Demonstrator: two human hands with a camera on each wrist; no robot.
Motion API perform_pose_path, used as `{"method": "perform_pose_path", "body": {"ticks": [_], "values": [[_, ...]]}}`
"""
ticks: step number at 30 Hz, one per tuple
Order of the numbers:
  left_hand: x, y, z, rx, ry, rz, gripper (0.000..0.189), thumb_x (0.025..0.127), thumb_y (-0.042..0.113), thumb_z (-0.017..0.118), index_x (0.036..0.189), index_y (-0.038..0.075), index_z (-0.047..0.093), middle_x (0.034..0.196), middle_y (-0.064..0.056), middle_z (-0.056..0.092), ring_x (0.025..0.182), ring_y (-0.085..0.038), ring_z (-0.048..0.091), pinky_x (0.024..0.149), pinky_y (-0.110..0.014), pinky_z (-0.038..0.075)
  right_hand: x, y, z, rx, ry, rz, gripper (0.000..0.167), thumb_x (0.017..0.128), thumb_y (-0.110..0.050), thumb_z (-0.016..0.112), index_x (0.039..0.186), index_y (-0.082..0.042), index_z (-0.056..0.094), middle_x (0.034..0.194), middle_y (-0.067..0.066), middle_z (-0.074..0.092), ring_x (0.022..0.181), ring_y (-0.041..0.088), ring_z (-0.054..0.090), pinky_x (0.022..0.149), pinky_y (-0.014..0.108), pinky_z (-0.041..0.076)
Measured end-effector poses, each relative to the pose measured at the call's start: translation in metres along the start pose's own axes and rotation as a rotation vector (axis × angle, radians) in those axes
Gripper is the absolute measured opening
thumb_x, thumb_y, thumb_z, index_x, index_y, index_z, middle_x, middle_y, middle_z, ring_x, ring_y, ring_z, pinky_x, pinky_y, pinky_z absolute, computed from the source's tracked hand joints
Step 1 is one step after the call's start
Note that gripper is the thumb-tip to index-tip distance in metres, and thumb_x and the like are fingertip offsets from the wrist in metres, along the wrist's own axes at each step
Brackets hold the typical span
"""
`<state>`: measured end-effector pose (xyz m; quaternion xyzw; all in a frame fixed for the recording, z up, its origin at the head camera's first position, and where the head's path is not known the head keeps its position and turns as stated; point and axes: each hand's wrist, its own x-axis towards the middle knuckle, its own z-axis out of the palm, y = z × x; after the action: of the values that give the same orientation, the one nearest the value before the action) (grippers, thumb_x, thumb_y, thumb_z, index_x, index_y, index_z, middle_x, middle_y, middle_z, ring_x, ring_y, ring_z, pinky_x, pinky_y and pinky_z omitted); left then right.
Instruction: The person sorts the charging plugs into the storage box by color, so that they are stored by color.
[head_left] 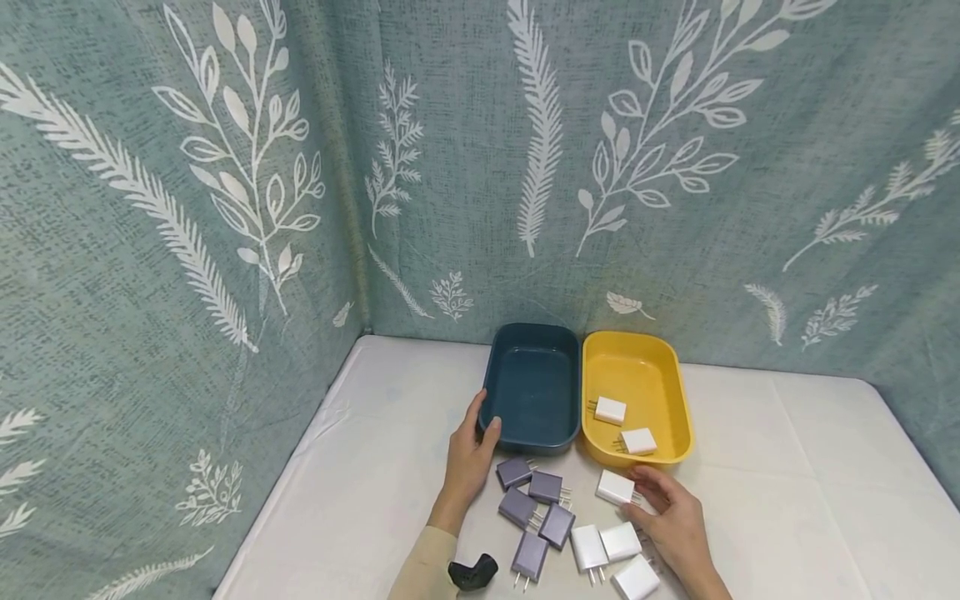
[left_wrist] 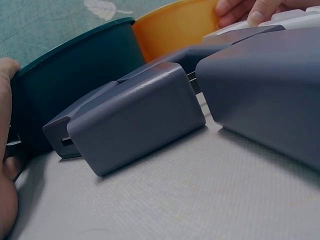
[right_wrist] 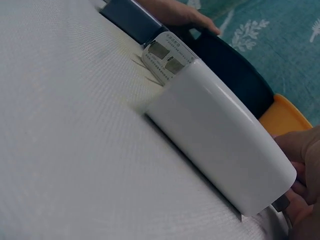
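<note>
My left hand (head_left: 470,454) holds the dark blue bin (head_left: 531,442) at its near left corner, thumb at the front rim and fingers along the outer left side. At the near edge of the yellow bin (head_left: 684,433), my right hand (head_left: 671,512) pinches a white plug-in charger (head_left: 615,487) by its pronged end, between thumb and fingers. Two white chargers (head_left: 638,441) lie inside the yellow bin. Several purple-grey chargers (head_left: 546,487) are grouped in front of the blue bin. Three more white chargers (head_left: 588,547) lie nearer to me, left of my right wrist.
Both bins stand side by side on a white-covered table (head_left: 780,467), against a teal leaf-patterned curtain (head_left: 465,167). Another curtain side (head_left: 150,333) runs along the left edge. A black device (head_left: 474,573) sits at my left wrist.
</note>
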<state>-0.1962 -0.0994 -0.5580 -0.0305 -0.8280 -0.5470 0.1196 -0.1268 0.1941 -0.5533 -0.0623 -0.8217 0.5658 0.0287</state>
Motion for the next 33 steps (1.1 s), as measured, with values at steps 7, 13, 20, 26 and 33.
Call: {"method": "perform_pose_path", "body": {"ticks": [7, 13, 20, 26, 33], "values": [[-0.0006, -0.0017, 0.0003, 0.004, 0.0, -0.004, 0.055, 0.1, 0.036, 0.051, 0.151, 0.02, 0.037, 0.153, -0.005, 0.043, 0.142, -0.022, 0.04, 0.118, -0.041, 0.032, -0.0026, -0.0004, 0.0025, -0.069, 0.007, -0.044, 0.059, 0.068, 0.006, 0.081, 0.123, -0.006, 0.062, 0.124, 0.012, 0.067, 0.104, -0.005, 0.063, 0.089, 0.005, 0.048], [-0.0003, -0.0028, 0.0002, 0.001, 0.004, 0.0, 0.055, 0.1, 0.037, 0.051, 0.151, 0.021, 0.036, 0.153, -0.005, 0.043, 0.142, -0.022, 0.04, 0.118, -0.041, 0.032, -0.003, -0.0026, 0.0034, -0.111, -0.003, -0.04, 0.058, 0.071, 0.002, 0.081, 0.124, -0.009, 0.062, 0.126, 0.008, 0.067, 0.109, 0.009, 0.066, 0.09, 0.001, 0.042], [-0.0005, -0.0014, 0.0, -0.003, 0.003, 0.006, 0.055, 0.1, 0.036, 0.051, 0.151, 0.021, 0.037, 0.153, -0.005, 0.043, 0.142, -0.022, 0.04, 0.118, -0.042, 0.032, -0.003, -0.0022, 0.0028, -0.121, -0.003, -0.053, 0.058, 0.071, 0.003, 0.08, 0.124, -0.008, 0.062, 0.126, 0.009, 0.067, 0.109, 0.009, 0.066, 0.091, 0.002, 0.044], [-0.0004, -0.0014, 0.0003, -0.006, -0.001, 0.002, 0.055, 0.1, 0.037, 0.051, 0.151, 0.021, 0.036, 0.153, -0.005, 0.042, 0.142, -0.022, 0.039, 0.118, -0.042, 0.032, -0.003, -0.0019, 0.003, -0.137, 0.007, -0.053, 0.058, 0.07, 0.005, 0.08, 0.124, -0.008, 0.062, 0.124, 0.009, 0.068, 0.108, 0.006, 0.066, 0.091, 0.005, 0.046], [0.0002, -0.0019, 0.0004, -0.009, -0.001, 0.009, 0.055, 0.1, 0.036, 0.052, 0.15, 0.02, 0.037, 0.153, -0.006, 0.042, 0.142, -0.022, 0.039, 0.118, -0.042, 0.032, -0.0026, -0.0019, 0.003, -0.109, 0.002, -0.038, 0.056, 0.072, 0.005, 0.08, 0.123, -0.007, 0.062, 0.125, 0.009, 0.068, 0.112, 0.017, 0.066, 0.093, 0.008, 0.048]]}}
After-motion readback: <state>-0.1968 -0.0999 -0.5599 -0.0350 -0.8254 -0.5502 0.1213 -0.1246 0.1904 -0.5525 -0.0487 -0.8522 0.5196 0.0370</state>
